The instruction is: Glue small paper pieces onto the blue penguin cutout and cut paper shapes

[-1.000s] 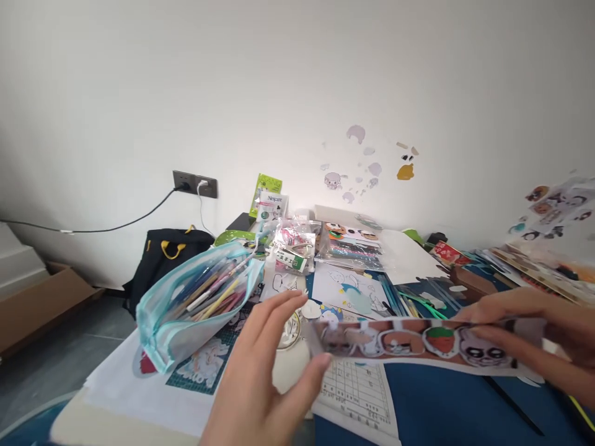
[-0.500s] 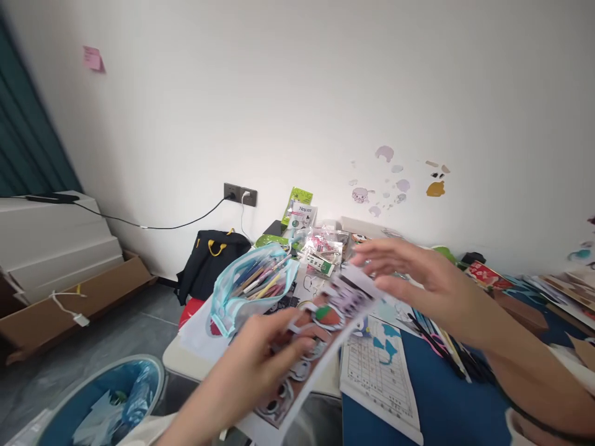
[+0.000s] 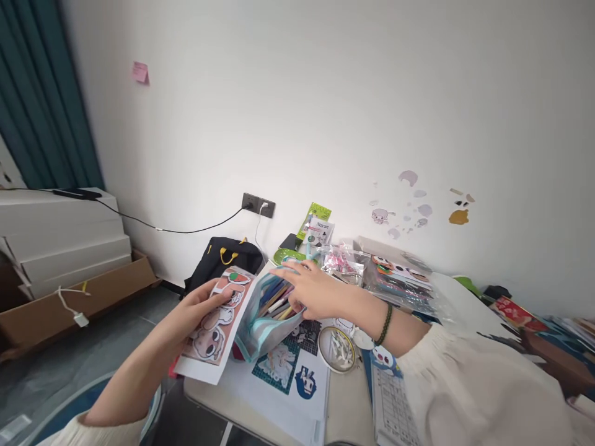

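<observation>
The right hand has swung from the printed sheet across to the pouch on the bench, its grip spread over the opening. Beside the pouch, the left hand pinches the printed sheet; this looks like reaching for the pens, which calls for a careful pinch.

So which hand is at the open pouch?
The right hand, wearing the dark bracelet, is at the pouch; the left hand holds the printed sheet.
</observation>
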`<state>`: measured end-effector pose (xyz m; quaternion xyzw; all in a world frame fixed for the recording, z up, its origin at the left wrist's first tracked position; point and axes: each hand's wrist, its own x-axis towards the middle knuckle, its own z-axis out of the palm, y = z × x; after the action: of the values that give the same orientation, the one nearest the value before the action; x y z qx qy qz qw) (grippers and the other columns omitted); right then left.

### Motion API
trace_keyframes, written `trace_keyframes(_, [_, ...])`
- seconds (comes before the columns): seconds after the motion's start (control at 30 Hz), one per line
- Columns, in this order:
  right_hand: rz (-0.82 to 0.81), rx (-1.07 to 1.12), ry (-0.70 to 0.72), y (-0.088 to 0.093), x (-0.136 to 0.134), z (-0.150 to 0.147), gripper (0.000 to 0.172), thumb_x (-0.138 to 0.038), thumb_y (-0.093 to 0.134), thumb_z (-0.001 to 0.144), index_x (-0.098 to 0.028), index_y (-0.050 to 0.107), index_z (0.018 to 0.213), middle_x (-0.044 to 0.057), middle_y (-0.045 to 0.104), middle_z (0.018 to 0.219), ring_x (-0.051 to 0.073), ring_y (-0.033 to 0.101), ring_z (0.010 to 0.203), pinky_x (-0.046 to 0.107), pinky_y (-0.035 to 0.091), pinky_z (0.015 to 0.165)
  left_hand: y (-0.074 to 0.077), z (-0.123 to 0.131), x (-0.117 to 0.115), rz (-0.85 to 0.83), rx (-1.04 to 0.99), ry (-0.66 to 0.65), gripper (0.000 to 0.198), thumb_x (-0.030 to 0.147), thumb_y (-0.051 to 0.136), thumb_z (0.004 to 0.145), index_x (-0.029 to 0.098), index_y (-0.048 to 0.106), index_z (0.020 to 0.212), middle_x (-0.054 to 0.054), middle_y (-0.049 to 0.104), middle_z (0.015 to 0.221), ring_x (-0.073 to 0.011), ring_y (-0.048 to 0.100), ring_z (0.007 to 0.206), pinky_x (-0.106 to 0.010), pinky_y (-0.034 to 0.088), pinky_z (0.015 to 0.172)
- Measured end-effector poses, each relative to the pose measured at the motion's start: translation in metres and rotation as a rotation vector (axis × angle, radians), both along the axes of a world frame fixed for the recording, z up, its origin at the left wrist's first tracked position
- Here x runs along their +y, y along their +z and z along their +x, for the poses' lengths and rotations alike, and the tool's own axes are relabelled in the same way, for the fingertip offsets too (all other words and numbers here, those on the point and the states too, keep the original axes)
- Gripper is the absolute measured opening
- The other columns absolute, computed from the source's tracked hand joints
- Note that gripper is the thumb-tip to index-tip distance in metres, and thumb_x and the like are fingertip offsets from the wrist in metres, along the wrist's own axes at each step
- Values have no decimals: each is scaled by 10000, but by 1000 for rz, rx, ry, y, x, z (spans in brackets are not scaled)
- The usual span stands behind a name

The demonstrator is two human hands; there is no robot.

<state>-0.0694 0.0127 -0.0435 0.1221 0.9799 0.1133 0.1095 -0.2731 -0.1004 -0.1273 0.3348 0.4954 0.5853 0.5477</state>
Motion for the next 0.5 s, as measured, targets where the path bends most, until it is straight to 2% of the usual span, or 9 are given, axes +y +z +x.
trace_keyframes(0.1, [-2,-82,-1,6,9,-16,106,-118,775,669,-207,765,726,38,259,1590,429,178,1434,634,238,1087,-6,-3,12,-21,-77,-90,562,456,898,539,190,601,935,-59,750,732,-190,692,559,-247,564,492])
trace_keyframes(0.17, [-23,-130,0,9,14,-28,99,-122,783,664,-208,763,710,35,259,1592,432,159,1437,636,227,1083,-7,-5,16,-29,-115,-126,561,430,903,546,185,610,958,-68,754,754,-191,692,558,-255,568,489])
trace_keyframes(0.23, [-60,-170,-3,9,20,-38,98,-126,793,657,-207,762,702,53,309,1572,415,213,1423,610,257,1070,-9,-7,19,-31,-149,-136,555,402,903,560,183,616,983,-67,756,766,-183,695,570,-244,571,498])
trace_keyframes(0.37, [-129,-183,-36,7,27,-44,73,-154,782,691,-202,766,743,92,383,1530,352,412,1309,551,352,1004,-14,-14,20,-33,-214,-112,544,341,918,548,172,626,975,-72,758,763,-189,702,580,-242,582,508])
trace_keyframes(0.5, [-173,-173,-44,3,32,-39,42,-149,763,729,-167,744,761,109,444,1470,340,466,1240,549,399,972,-24,-25,17,-38,-303,-50,541,287,911,563,183,625,1010,-68,756,727,-201,694,524,-250,576,457])
